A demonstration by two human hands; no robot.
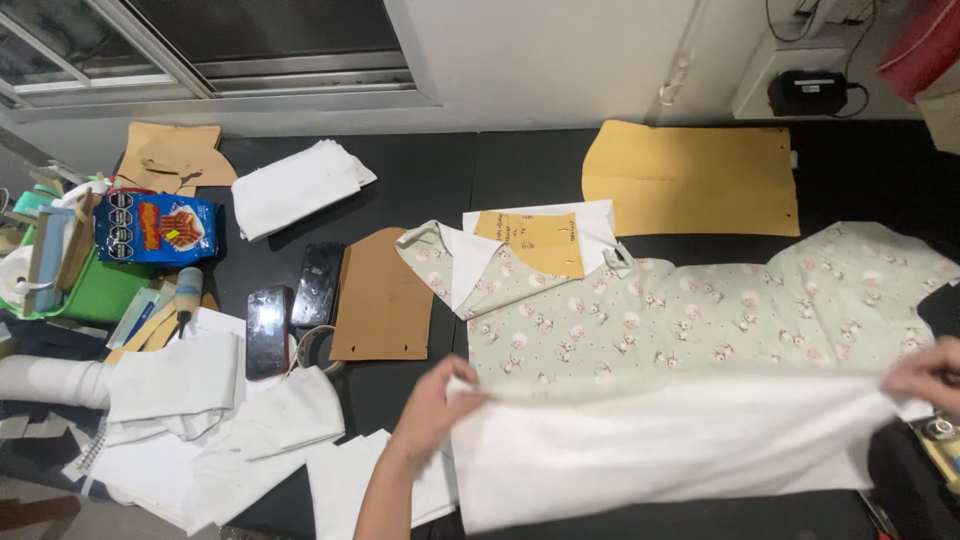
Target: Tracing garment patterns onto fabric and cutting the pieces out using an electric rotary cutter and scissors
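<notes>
At the far left a green basket (95, 290) sits on the black table (430, 170), with a blue snack packet (157, 228) leaning on it. Loose white cloth pieces (215, 420) lie below, and two dark phones (295, 300) rest beside a brown cardboard pattern (380, 295). The left hand (435, 405) pinches the left edge of a white cloth sheet (670, 450), fingers clenched on the fabric. The sheet stretches across the near part of the table, overlapping the lower edge of a pale green printed garment (700, 320) spread flat. A large tan pattern (695, 180) lies beyond it. At the right edge, the right hand (925, 375) grips the sheet's other end, fingers closed on it.
</notes>
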